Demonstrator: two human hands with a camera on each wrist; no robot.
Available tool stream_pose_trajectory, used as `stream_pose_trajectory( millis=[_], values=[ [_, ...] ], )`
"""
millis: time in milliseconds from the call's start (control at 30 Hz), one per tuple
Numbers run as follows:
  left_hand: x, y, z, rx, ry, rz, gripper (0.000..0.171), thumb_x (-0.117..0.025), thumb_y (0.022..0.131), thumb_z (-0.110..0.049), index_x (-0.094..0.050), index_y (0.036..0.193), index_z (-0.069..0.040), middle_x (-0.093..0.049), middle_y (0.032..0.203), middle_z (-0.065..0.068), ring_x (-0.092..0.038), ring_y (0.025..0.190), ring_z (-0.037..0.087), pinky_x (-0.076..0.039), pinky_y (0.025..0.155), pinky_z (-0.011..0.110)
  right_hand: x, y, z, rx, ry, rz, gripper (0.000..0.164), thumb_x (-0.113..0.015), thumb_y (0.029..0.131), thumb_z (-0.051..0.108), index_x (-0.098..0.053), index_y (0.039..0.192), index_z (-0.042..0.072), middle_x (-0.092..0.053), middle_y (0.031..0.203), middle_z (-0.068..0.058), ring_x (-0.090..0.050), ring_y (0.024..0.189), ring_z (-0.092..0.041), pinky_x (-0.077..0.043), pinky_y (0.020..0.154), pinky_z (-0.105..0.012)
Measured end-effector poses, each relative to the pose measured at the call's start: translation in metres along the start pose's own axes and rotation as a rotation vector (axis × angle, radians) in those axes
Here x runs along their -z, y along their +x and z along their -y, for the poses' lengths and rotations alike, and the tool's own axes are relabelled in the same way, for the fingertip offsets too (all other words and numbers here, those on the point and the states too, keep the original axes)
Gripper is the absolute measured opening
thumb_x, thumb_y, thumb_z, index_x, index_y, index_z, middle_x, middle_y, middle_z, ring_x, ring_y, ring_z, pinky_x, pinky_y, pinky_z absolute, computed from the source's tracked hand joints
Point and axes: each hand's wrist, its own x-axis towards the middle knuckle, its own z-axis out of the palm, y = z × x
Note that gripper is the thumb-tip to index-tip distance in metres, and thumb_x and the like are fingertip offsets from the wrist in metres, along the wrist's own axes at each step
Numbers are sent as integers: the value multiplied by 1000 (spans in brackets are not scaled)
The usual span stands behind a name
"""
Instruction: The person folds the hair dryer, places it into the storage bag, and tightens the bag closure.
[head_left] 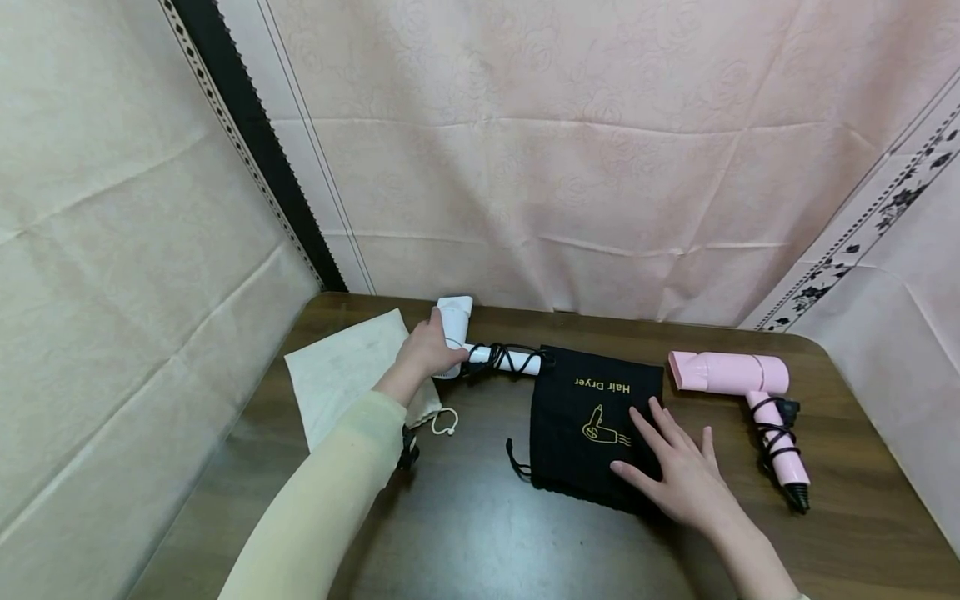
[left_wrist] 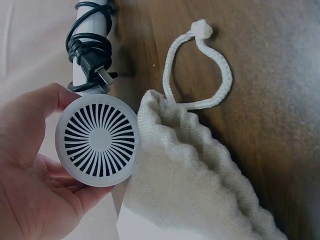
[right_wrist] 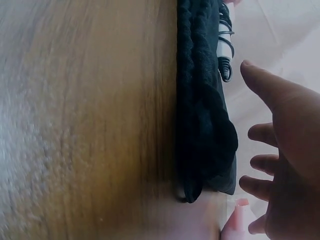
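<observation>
My left hand [head_left: 426, 348] grips the barrel of a white hair dryer [head_left: 456, 310] near the table's back edge. In the left wrist view, thumb and fingers curve around the dryer's round vent end [left_wrist: 100, 140]. Black cord [left_wrist: 90, 55] is wound about its handle, which points right toward a black drawstring bag [head_left: 558, 433]. That bag lies flat, printed "Hair Dryer" in gold. Over the bag's right side is my right hand [head_left: 686, 473], fingers spread and holding nothing; whether it touches the cloth I cannot tell. A white drawstring bag [head_left: 337, 375] lies beneath my left forearm, partly hidden.
A pink hair dryer [head_left: 727, 372] with a cord-wrapped handle lies at the right of the brown wooden table [head_left: 480, 517]. Pale patterned cloth [head_left: 570, 167] hangs behind the table and along both sides. The white bag's looped cord [head_left: 446, 423] rests on the wood.
</observation>
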Motion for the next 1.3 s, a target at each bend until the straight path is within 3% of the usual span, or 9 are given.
stream_pose_trajectory(
  millis=[467, 800, 1100, 1300],
  values=[
    [4, -3, 5, 22, -70, -15, 96, -68, 85, -40, -11, 153, -2, -48, 135, 28, -54, 116, 38, -47, 94, 47, 2, -1, 3, 11, -1, 1, 83, -55, 85, 67, -35, 150, 19, -22, 158, -16, -32, 136, -45, -1, 104, -75],
    [2, -9, 9, 3, -155, -118, 92, -74, 81, -32, -20, 152, -8, -51, 129, 23, -53, 112, 35, -48, 92, 47, 4, 10, 15, 87, 24, -48, 82, -58, 85, 64, -31, 151, 25, -21, 159, -9, -28, 140, -40, 5, 108, -69],
    [13, -24, -1, -59, -245, -235, 90, -72, 78, -30, -23, 152, -12, -53, 125, 20, -54, 107, 32, -50, 86, 45, 18, 35, 39, 160, 110, -60, 81, -59, 85, 63, -25, 152, 32, -21, 159, -1, -25, 143, -33, -7, 113, -63],
    [17, -39, -13, -77, -328, -289, 91, -72, 79, -31, -22, 153, -12, -52, 130, 19, -55, 108, 32, -52, 85, 46, 20, 51, 54, 143, 239, -25, 83, -58, 87, 61, -14, 153, 36, -19, 160, 2, -24, 144, -31, -18, 112, -60]
  ],
)
